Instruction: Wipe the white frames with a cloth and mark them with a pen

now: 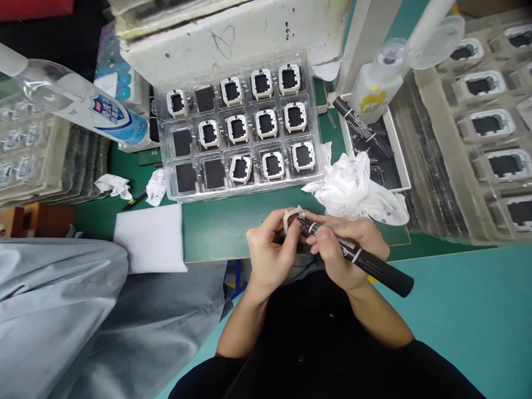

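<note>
Green bench mat runs across the middle of the frame, with teal floor showing lower right, pretty cramped station overall.

Just below center, the small beige frame part is pinched in the left hand, fingers curled tight around it so only its top edge peeks out. The right hand is wrapped around a black marker in a writing grip, uncapped tip touching or just about touching the part. Looks to me like the marking step is going on right now, pen on the piece. The next move probably calls for keeping the part steady in those fingers and a light, controlled stroke, since the target area is small and mostly hidden by the thumbs.

Right beside the hands, toward the right, sits a crumpled white wipe with dark smudges on it. Above that, center frame, a clear blister tray holds more of the same frames, with four of its pockets lacking one, mostly on the left side. A second marker lies in a white box upper right, next to a squeeze bottle. White foam pad at left, a water bottle upper left, and someone's grey sleeve at lower left.
</note>
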Motion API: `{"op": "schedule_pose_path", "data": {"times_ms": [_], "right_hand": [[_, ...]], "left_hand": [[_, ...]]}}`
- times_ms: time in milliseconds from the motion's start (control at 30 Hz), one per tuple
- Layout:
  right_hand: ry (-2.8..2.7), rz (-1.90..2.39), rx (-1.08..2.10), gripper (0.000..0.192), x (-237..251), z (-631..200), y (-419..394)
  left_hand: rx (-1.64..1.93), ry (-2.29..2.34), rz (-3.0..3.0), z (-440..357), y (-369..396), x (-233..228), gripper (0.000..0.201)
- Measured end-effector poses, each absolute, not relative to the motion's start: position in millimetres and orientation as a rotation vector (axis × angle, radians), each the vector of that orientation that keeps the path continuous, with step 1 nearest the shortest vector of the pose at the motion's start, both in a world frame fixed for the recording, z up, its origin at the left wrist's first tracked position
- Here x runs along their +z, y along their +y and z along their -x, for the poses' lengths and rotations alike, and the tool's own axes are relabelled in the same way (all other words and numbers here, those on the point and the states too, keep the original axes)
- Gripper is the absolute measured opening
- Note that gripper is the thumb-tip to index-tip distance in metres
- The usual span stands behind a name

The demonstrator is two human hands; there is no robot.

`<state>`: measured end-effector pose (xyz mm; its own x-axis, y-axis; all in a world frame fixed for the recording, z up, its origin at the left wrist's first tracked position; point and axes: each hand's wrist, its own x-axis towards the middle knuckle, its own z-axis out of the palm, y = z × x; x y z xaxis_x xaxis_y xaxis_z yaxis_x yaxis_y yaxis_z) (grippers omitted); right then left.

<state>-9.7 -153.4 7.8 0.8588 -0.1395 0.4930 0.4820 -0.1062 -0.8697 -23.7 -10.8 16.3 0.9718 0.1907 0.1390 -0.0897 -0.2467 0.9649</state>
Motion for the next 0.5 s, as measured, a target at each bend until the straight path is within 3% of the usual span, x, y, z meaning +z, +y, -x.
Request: {"op": "schedule_pose_path", "data": {"times_ms": [167, 500], "right_hand": [[-0.239, 1.482, -0.518, 0.017, 3.1, 11.2, -152.9], [-0.235, 1.471, -0.481, 0.022, 0.3, 10.3, -152.3]], "left_hand": [[0.055, 0.157, -1.503, 19.2, -9.1, 24.1, 0.017], [0.023, 0.23, -1.453, 16.1, -10.2, 27.4, 0.017]]}}
